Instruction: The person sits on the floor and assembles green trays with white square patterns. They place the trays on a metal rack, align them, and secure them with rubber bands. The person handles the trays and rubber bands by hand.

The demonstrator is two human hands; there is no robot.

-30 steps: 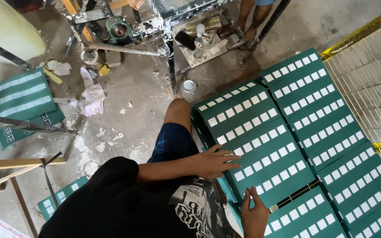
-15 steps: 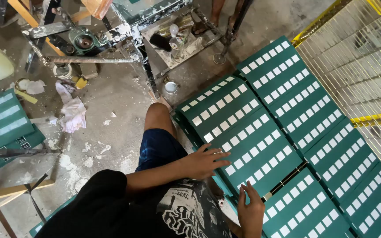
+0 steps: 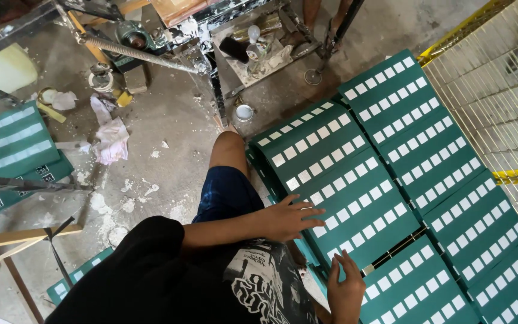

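I sit on the concrete floor beside overlapping green sheets printed with rows of white rectangles. My left hand lies flat on the near sheet's left edge with fingers spread, holding nothing. My right hand rests lower down, its fingers stretched over the corner of another green sheet, next to a dark gap between sheets. Its thumb is hidden. My bent knee in blue shorts lies just left of the sheets.
A metal machine frame with a spring, a small tin and crumpled rags stand ahead. More green sheets lie at the left. A yellow wire rack fills the right. Wooden sticks lie at lower left.
My view has drifted, so everything sits a little differently in frame. Both hands stay on the green sheets in nearly the same spots.
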